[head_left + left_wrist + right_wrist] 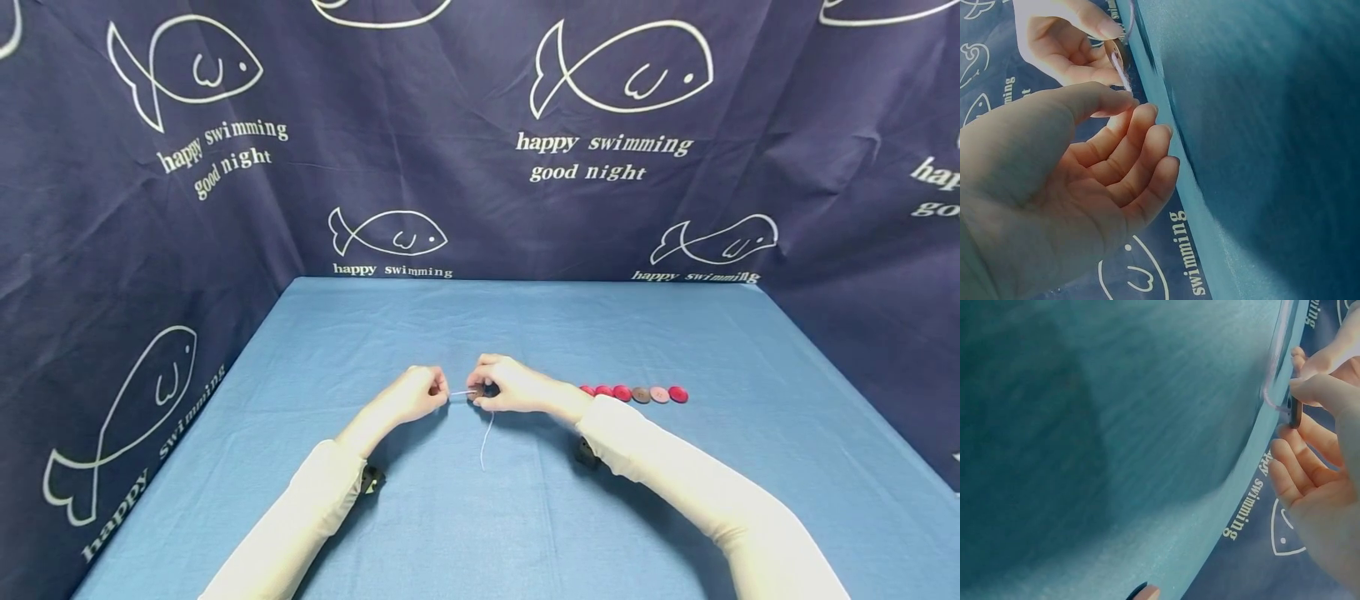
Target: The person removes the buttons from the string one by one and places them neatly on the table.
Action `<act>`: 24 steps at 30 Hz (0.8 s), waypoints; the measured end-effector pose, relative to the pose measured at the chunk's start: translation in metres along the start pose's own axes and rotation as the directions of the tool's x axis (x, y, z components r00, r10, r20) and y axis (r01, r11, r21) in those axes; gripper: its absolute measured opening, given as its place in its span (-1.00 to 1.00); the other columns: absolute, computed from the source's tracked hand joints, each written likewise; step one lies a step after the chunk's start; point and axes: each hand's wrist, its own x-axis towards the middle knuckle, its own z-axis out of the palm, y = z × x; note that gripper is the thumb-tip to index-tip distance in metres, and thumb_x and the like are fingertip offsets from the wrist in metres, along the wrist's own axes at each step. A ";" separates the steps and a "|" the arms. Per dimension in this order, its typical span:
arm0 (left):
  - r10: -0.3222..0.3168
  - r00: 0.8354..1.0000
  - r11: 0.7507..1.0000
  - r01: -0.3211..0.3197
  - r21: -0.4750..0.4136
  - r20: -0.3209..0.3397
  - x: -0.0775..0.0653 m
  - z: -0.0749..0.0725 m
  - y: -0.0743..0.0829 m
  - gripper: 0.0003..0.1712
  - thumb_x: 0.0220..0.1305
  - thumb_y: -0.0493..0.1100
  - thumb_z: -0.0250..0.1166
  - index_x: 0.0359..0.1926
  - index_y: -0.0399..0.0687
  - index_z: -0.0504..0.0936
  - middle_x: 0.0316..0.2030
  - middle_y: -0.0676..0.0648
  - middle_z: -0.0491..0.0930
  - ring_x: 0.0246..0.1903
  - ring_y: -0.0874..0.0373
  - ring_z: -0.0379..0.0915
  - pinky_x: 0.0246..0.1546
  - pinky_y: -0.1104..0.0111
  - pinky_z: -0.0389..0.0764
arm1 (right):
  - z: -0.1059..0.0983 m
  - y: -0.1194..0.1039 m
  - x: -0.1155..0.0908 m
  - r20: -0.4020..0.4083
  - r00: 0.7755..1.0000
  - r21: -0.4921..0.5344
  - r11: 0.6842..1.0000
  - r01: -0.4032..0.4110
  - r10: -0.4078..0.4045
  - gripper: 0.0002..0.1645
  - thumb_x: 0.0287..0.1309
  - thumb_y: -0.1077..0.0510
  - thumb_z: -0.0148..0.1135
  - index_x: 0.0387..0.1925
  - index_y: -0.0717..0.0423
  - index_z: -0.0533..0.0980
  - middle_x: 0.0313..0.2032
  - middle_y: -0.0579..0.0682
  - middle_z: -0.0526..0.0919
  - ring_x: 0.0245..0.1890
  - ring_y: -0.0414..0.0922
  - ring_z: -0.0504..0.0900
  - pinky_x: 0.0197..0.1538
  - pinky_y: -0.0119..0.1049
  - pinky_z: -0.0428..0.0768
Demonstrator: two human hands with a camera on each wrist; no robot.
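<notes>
Above the middle of the table, my right hand (513,385) pinches a brown button (1119,54) by its rim between thumb and fingers. A pale lilac thread (1124,76) passes through the button. On its left side, my left hand (420,393) pinches the thread between thumb and forefinger, with the other fingers loosely bent. The stretch between the hands looks taut in the head view. On the button's other side the thread's tail (1269,384) hangs down toward the table. The button (1295,411) is seen edge-on in the right wrist view, partly hidden by the fingers.
A row of red, pink and brown buttons (659,394) lies right of my right hand, its left end partly behind the forearm. The table (480,325) has a blue cloth. Dark fabric (480,167) with fish drawings hangs behind and at both sides.
</notes>
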 end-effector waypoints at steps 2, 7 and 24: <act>-0.004 1.000 1.000 0.004 -0.006 0.006 0.000 0.000 0.001 -0.90 0.10 -0.35 0.16 -0.50 -0.12 0.51 -0.65 0.06 0.49 -0.65 0.34 0.30 -0.52 0.50 0.37 | 0.000 0.001 -0.001 -0.001 1.000 -0.007 1.000 -0.004 0.004 -0.76 0.01 0.24 0.29 -0.22 0.24 0.58 -0.32 0.04 0.54 -0.28 -0.11 0.55 -0.14 -0.31 0.54; -0.004 1.000 1.000 0.004 -0.001 0.011 0.000 0.000 0.001 -0.91 0.12 -0.34 0.16 -0.49 -0.12 0.51 -0.63 0.05 0.48 -0.63 0.32 0.30 -0.51 0.49 0.38 | 0.000 0.004 -0.004 -0.012 1.000 -0.015 1.000 -0.003 0.003 -0.78 -0.01 0.24 0.30 -0.25 0.21 0.59 -0.33 0.01 0.53 -0.30 -0.14 0.54 -0.15 -0.31 0.55; -0.005 1.000 0.999 0.004 -0.036 -0.025 0.002 0.001 -0.001 -0.93 0.13 -0.34 0.19 -0.47 -0.16 0.51 -0.63 0.03 0.54 -0.64 0.35 0.37 -0.47 0.48 0.42 | -0.006 0.005 -0.014 -0.020 0.999 -0.014 0.999 -0.031 0.031 -0.79 0.01 0.23 0.30 -0.26 0.20 0.59 -0.35 0.01 0.53 -0.31 -0.11 0.53 -0.16 -0.27 0.53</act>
